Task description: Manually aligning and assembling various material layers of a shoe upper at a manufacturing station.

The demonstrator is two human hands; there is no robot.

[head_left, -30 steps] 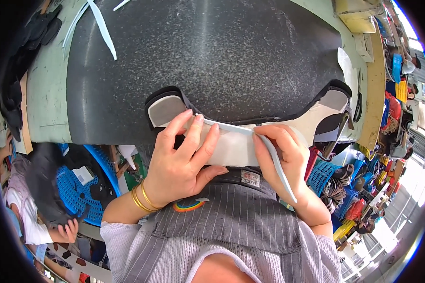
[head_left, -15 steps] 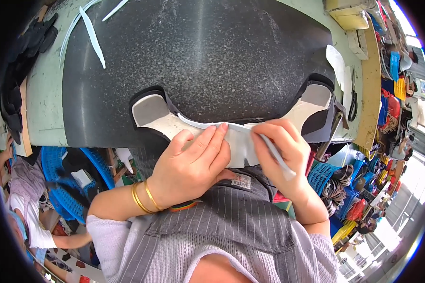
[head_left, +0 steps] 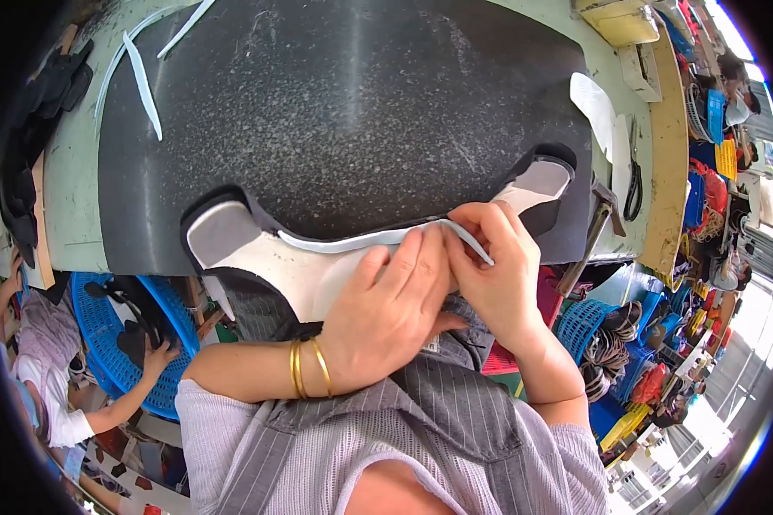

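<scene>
A curved shoe upper (head_left: 270,262), cream-lined with grey ends and black edging, lies across the table's near edge. Along its far curved edge runs a narrow pale strip (head_left: 339,245). My left hand (head_left: 386,300) is closed at the middle of the upper, its fingertips pressing beside the strip and its thumb showing lower down, near the upper's near side. My right hand (head_left: 496,262) pinches the strip just right of those fingertips. The strip's free end sticks out over my right fingers. Both hands cover the middle of the upper.
A black mat (head_left: 318,129) covers the green table. A hammer (head_left: 594,227), scissors (head_left: 634,184) and a white curved piece (head_left: 594,107) lie at right; more pale strips (head_left: 143,86) at far left. Another person's hand (head_left: 156,356) reaches into a blue basket (head_left: 176,403).
The shoe upper has shifted left and tilted. My right fingers have moved up along the strip, whose loose end now hangs shorter. At left, the other person's hand has moved into the basket.
</scene>
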